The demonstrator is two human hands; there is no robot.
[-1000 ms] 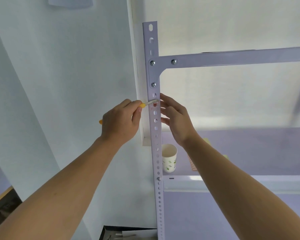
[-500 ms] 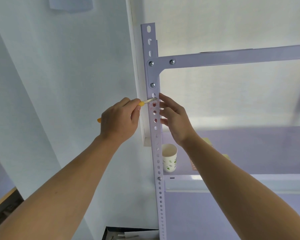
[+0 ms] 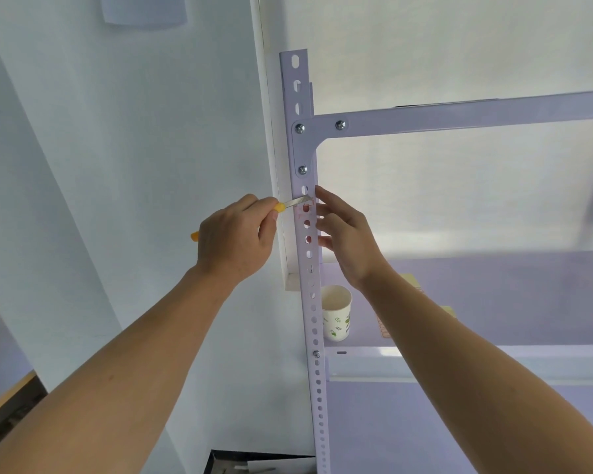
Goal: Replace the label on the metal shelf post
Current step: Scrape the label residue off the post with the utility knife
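Looks like a plain storeroom corner here: a slotted metal shelf post (image 3: 287,97) with a crossbeam (image 3: 476,112) held on by bolts (image 3: 340,125), standing close against plain white walls (image 3: 117,165). One paper cup (image 3: 337,313) sits on the shelf board (image 3: 459,362) behind.

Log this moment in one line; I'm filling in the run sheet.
step: label removal | left hand: grips scraper, blade tip on label | right hand: straight fingers touch shelf post | label: still on post

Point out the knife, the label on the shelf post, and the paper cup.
knife (image 3: 297,202): head view, on the metal blade.
label (image 3: 302,211): head view, on its red-printed upper part.
paper cup (image 3: 336,318): head view, on the front wall.
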